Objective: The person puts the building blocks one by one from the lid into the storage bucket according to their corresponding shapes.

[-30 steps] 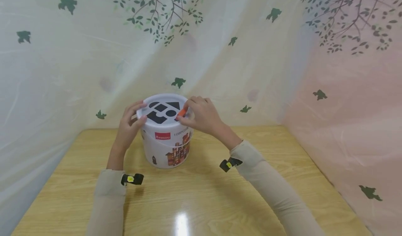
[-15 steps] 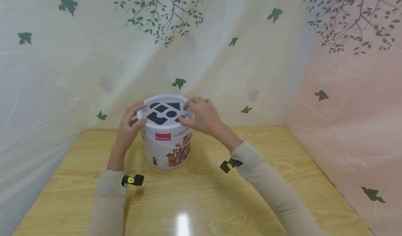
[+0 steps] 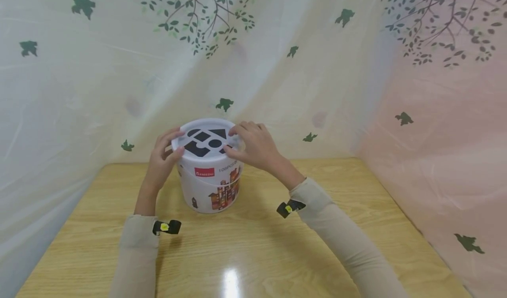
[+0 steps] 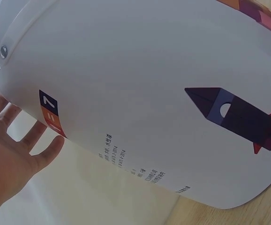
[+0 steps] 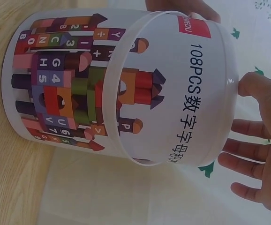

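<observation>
A white building-block bucket (image 3: 189,188) stands upright on the table, its lid (image 3: 217,157) pierced by several dark shaped openings. My left hand (image 3: 160,155) holds the lid's left rim, thumb at the front and fingers behind. In the left wrist view, fingertips of the left hand (image 4: 9,157) lie along the bucket's side. Over the lid's right edge is my right hand (image 3: 257,146), thumb beside a partly covered opening, forefinger on the far rim. Nothing shows between them. The right wrist view has the other fingers of the right hand (image 5: 267,145) spread loosely off the bucket.
The bucket's white handle (image 5: 113,89) hangs down across its printed front. A wooden table (image 3: 253,254) bears the bucket. Close behind it hangs a pale curtain (image 3: 273,91) with leaf and bird prints, which also runs along both sides.
An orange block pinched in my right hand at the lid one second ago has gone from sight at the opening. Thumb and forefinger now stand apart there; the left hand stays put.
</observation>
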The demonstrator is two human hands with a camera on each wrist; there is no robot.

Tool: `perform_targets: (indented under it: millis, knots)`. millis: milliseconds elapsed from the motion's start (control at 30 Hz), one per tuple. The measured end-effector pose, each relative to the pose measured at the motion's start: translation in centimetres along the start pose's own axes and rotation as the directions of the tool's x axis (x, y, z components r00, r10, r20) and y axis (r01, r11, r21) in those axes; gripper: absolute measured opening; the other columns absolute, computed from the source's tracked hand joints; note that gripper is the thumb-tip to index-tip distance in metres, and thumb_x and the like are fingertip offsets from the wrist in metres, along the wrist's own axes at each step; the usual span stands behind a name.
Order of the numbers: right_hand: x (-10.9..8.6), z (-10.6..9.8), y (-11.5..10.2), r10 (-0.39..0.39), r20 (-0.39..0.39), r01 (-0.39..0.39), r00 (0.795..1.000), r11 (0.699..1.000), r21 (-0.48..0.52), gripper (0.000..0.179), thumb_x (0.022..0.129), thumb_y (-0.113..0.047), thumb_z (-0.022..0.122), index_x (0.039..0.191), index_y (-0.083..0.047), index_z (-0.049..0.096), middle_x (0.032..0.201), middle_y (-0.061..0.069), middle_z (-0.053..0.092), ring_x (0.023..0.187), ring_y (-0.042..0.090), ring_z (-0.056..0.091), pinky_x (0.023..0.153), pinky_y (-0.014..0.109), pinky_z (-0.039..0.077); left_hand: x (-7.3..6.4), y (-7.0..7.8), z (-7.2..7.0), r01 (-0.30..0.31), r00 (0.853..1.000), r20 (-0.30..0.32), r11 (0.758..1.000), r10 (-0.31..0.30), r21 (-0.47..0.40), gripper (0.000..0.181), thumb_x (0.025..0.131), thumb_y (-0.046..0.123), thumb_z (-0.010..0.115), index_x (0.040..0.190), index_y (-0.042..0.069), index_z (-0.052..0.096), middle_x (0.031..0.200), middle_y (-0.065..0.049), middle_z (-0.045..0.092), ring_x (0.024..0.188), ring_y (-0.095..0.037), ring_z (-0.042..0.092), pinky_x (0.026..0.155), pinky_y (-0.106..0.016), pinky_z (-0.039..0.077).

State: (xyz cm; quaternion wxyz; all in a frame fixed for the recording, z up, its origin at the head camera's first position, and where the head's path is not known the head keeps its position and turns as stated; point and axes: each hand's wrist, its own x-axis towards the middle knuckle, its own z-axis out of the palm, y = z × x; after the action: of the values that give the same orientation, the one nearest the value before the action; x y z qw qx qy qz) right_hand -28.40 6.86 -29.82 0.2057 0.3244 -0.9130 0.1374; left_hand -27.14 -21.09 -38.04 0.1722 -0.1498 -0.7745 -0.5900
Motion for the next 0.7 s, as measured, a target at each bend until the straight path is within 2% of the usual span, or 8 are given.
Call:
perform_targets:
  millis: [367, 700]
  knots:
    - [-0.6, 0.0, 0.9, 0.017, -0.007, -0.016, 1.0, 0.998, 0.053, 0.045, 0.093, -0.042, 0.069, 0.127, -0.012, 0.066, 0.13, 0.008, 0.066, 0.124, 0.027, 0.058, 0.112, 0.05, 0.043, -0.1, 0.0, -0.1, 0.002, 1.0, 0.0, 1.0, -0.002, 0.018, 0.057, 0.101, 0.029, 0.057, 0.156, 0.023, 0.043, 0.165, 0.001, 0.03, 0.146, -0.028, 0.034, 0.121, -0.059, 0.033]
    - [-1.6, 0.1, 2.6, 0.08, -0.016, -0.078, 0.997, 0.991, 0.105, 0.045, 0.094, -0.042, 0.069, 0.127, -0.012, 0.066, 0.13, 0.007, 0.067, 0.123, 0.025, 0.058, 0.112, 0.05, 0.043, 0.0, -0.1, 0.0, -0.003, 1.0, 0.0, 0.999, 0.003, 0.045, 0.059, 0.101, 0.03, 0.056, 0.158, 0.026, 0.039, 0.167, 0.0, 0.027, 0.145, -0.032, 0.034, 0.119, -0.061, 0.034]
